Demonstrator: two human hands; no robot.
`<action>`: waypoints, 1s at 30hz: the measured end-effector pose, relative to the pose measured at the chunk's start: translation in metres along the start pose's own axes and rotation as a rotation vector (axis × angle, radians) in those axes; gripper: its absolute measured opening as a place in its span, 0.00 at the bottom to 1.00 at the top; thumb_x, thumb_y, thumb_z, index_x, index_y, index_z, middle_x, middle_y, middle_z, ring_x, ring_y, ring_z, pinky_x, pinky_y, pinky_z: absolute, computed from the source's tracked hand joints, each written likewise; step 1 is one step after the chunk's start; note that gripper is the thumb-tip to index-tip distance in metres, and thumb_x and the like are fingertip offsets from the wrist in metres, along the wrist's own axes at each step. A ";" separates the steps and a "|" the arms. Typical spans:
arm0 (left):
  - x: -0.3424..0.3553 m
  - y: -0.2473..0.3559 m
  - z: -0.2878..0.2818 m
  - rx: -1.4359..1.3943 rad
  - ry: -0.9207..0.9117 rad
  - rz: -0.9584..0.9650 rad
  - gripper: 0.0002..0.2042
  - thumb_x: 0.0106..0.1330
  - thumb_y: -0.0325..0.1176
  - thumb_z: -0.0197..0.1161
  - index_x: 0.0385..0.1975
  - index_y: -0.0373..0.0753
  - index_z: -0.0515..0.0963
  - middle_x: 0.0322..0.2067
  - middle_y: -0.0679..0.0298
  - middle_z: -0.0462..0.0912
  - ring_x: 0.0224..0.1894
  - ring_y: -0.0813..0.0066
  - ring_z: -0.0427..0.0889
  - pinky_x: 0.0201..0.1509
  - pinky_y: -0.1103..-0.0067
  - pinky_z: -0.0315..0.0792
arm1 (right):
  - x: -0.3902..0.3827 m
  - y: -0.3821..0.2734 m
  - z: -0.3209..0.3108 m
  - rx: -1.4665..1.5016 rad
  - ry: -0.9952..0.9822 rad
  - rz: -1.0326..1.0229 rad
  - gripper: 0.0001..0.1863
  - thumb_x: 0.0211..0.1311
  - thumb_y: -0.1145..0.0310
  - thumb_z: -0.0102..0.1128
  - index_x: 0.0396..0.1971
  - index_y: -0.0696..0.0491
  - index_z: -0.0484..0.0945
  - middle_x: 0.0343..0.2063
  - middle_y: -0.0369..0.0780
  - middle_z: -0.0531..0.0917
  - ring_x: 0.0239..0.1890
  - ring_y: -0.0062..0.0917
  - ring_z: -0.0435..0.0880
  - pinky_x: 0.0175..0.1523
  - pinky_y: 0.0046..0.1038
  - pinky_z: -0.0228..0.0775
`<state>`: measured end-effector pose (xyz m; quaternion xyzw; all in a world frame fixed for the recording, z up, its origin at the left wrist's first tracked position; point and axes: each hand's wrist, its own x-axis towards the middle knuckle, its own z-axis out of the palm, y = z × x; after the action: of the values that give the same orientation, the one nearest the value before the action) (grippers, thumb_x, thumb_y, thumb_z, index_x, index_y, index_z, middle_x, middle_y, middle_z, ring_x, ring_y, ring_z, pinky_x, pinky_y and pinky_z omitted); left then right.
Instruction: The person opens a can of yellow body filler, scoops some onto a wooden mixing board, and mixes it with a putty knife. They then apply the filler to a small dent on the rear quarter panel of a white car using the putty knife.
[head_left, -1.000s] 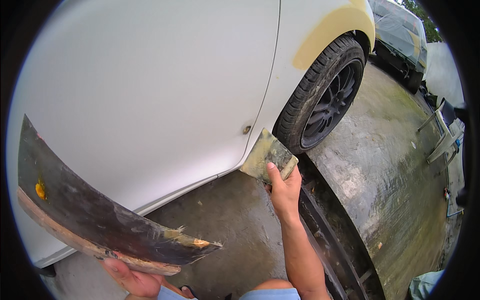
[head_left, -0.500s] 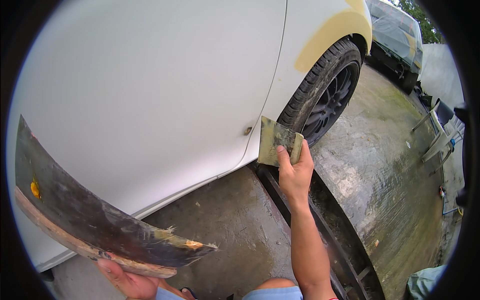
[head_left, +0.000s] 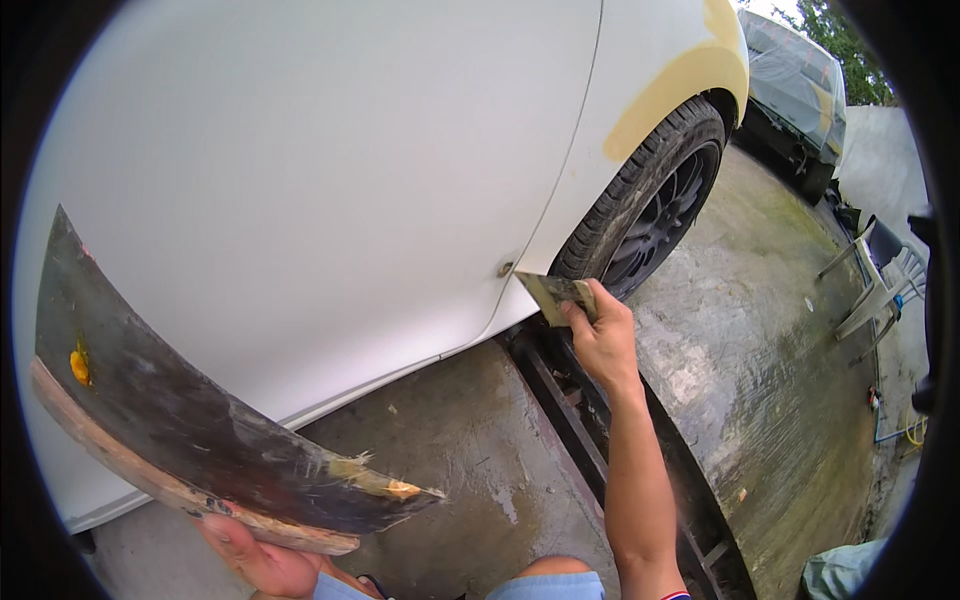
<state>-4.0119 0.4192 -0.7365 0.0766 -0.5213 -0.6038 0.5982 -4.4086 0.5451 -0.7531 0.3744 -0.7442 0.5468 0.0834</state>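
My left hand [head_left: 262,562] grips the wooden edge strip of a dark putty board [head_left: 190,395], held out at the lower left. A yellow-orange dab sits near its far left end, and lighter putty crusts its right tip. My right hand [head_left: 605,335] is closed on a small putty spreader [head_left: 545,293], thumb on its face. The blade is seen at a slant, its far corner at the white car body [head_left: 400,180] beside a small dark chipped spot [head_left: 506,269]. Whether the blade touches the panel I cannot tell.
The dark-rimmed wheel [head_left: 650,200] stands just beyond my right hand, under a fender with a tan filler patch [head_left: 680,75]. Dark metal rails [head_left: 560,400] lie on the wet concrete. A plastic-covered car [head_left: 795,80] and a white chair [head_left: 880,280] are at the right.
My right hand has tilted the spreader, so its face now shows narrower and its far corner lies near the chipped spot. The putty board has shifted slightly in view, still in my left hand.
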 end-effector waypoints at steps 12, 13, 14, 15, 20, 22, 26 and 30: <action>0.000 0.001 0.003 -0.005 -0.028 0.000 0.30 0.85 0.52 0.38 0.75 0.34 0.59 0.71 0.57 0.69 0.71 0.68 0.69 0.75 0.70 0.63 | -0.028 -0.003 0.010 0.153 0.015 0.088 0.09 0.69 0.74 0.63 0.45 0.61 0.80 0.29 0.39 0.86 0.34 0.16 0.78 0.43 0.24 0.74; 0.000 0.001 0.002 -0.010 -0.042 -0.004 0.30 0.85 0.52 0.38 0.75 0.34 0.59 0.70 0.57 0.69 0.71 0.68 0.69 0.75 0.70 0.63 | -0.031 -0.002 0.013 0.181 0.034 0.071 0.09 0.69 0.74 0.64 0.44 0.61 0.81 0.29 0.37 0.85 0.33 0.16 0.78 0.43 0.24 0.74; 0.001 0.002 0.001 -0.017 -0.056 -0.006 0.30 0.86 0.52 0.37 0.75 0.34 0.60 0.70 0.57 0.69 0.71 0.68 0.69 0.75 0.70 0.63 | -0.033 0.000 0.016 0.211 0.057 0.081 0.08 0.69 0.74 0.64 0.44 0.61 0.81 0.29 0.37 0.86 0.34 0.16 0.78 0.44 0.24 0.74; 0.002 0.002 -0.001 -0.023 -0.069 -0.008 0.30 0.86 0.52 0.37 0.75 0.34 0.60 0.70 0.57 0.69 0.71 0.68 0.69 0.75 0.70 0.63 | -0.034 0.003 0.018 0.239 0.073 0.103 0.08 0.68 0.74 0.64 0.44 0.61 0.81 0.30 0.36 0.86 0.34 0.16 0.78 0.45 0.24 0.74; 0.003 0.008 -0.006 -0.012 -0.041 -0.019 0.30 0.86 0.52 0.37 0.75 0.34 0.60 0.71 0.57 0.69 0.71 0.68 0.69 0.75 0.70 0.62 | -0.020 0.027 0.016 0.547 -0.015 0.273 0.14 0.66 0.74 0.67 0.50 0.58 0.79 0.38 0.34 0.86 0.41 0.19 0.81 0.51 0.26 0.75; 0.002 0.009 -0.006 -0.018 -0.043 -0.014 0.30 0.86 0.52 0.37 0.75 0.34 0.60 0.71 0.57 0.69 0.71 0.68 0.69 0.76 0.70 0.62 | -0.008 0.039 0.013 0.748 -0.044 0.309 0.20 0.65 0.75 0.69 0.56 0.56 0.77 0.44 0.35 0.86 0.47 0.22 0.84 0.54 0.28 0.77; 0.003 0.010 -0.007 -0.026 -0.062 -0.005 0.30 0.86 0.51 0.37 0.75 0.35 0.59 0.71 0.58 0.68 0.71 0.68 0.69 0.76 0.70 0.62 | 0.007 0.060 0.010 0.783 -0.097 0.394 0.22 0.64 0.67 0.75 0.55 0.55 0.78 0.40 0.32 0.85 0.42 0.18 0.82 0.45 0.24 0.74; 0.002 0.010 -0.008 -0.031 -0.088 -0.003 0.30 0.86 0.51 0.37 0.76 0.35 0.59 0.72 0.59 0.68 0.71 0.68 0.69 0.76 0.70 0.63 | 0.012 0.070 0.011 0.732 -0.172 0.365 0.17 0.65 0.64 0.75 0.49 0.54 0.81 0.37 0.31 0.85 0.38 0.15 0.79 0.39 0.22 0.70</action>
<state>-4.0005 0.4158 -0.7318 0.0416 -0.5375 -0.6156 0.5748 -4.4597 0.5381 -0.8039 0.2856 -0.5591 0.7478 -0.2160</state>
